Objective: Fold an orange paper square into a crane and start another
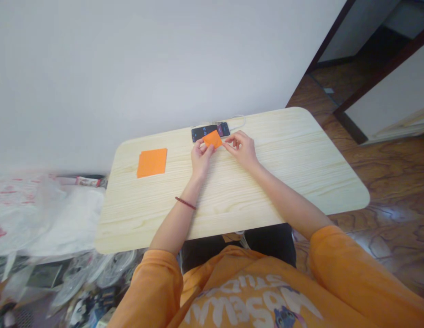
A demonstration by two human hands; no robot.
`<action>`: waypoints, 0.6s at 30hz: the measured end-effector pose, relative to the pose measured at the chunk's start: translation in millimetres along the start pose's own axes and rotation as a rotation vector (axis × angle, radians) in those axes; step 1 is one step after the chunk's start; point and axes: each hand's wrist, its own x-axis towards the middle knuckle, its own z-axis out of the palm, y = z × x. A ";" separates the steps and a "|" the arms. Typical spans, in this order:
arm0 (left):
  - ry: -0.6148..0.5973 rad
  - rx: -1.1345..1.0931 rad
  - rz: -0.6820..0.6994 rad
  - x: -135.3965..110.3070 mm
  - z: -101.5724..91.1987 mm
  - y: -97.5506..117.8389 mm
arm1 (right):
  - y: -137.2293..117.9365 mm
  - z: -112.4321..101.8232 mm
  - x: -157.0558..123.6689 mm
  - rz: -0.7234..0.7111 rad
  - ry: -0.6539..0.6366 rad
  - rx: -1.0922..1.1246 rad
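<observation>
Two forearms (290,196) stretch forward over the tabletop (235,196), converging; the left hand (200,157) pinches a small orange paper (213,138), while the right hand (245,148), fingers bent, pinches its right corner.

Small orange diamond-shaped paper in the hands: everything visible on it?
The small orange diamond-shaped paper looks thin, plain and apparently folded; its layers can't be made out. The left-hand grip holds its near-left side, thumb on the facing surface. The right-hand grip is at its right corner, contact unclear. In view, it overlaps the black rectangular phone.
</observation>
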 end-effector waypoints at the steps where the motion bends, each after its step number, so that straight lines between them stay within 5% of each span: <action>1: -0.004 0.013 0.007 0.1 -0.3 0.3 | 0.6 0.3 1.1 0.043 0.006 0.035; 8: -0.043 0.085 0.026 -1.6 -0.9 2.5 | 11.7 7.9 5.2 0.252 -0.156 0.287; 18: -0.022 0.077 -0.081 1.0 -3.4 3.2 | 15.8 4.0 6.8 0.233 -0.315 0.305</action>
